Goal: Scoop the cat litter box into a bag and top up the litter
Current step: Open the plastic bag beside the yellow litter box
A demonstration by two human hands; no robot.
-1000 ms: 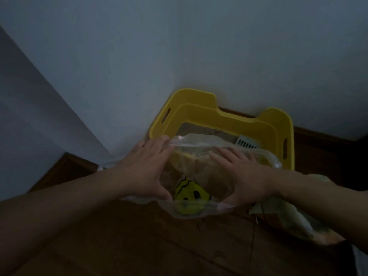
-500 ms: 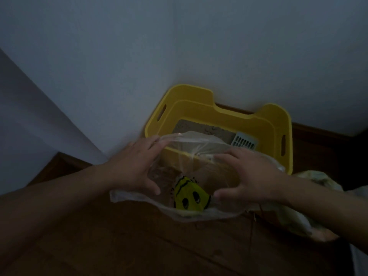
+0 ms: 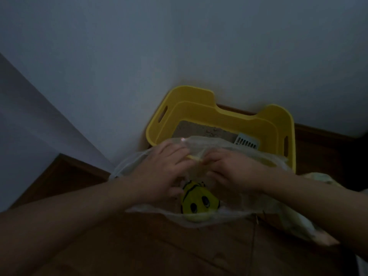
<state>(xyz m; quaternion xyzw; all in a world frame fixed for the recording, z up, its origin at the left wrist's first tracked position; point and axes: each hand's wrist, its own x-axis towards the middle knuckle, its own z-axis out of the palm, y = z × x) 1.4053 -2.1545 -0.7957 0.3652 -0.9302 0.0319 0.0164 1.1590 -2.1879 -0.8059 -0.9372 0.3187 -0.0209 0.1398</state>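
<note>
As scoopings need an open mouth, my left grip (image 3: 159, 174) and right grip (image 3: 237, 172) pinch the smiley bag (image 3: 199, 202) — at its rim.

— What is the person wearing on the arms?
— The left forearm (image 3: 79, 212) and right forearm (image 3: 318, 198) are showing bare to the frame edge, and so are the left hand (image 3: 159, 172) and right hand (image 3: 237, 172)
— Is any clothing showing?
— A pale strip (image 3: 364, 265) is peeking in at the bottom right corner; the dim light is hiding whether it is cloth

left hand (image 3: 159, 172), right hand (image 3: 235, 173) pinch bag (image 3: 201, 221) before litter box (image 3: 219, 114)
</note>
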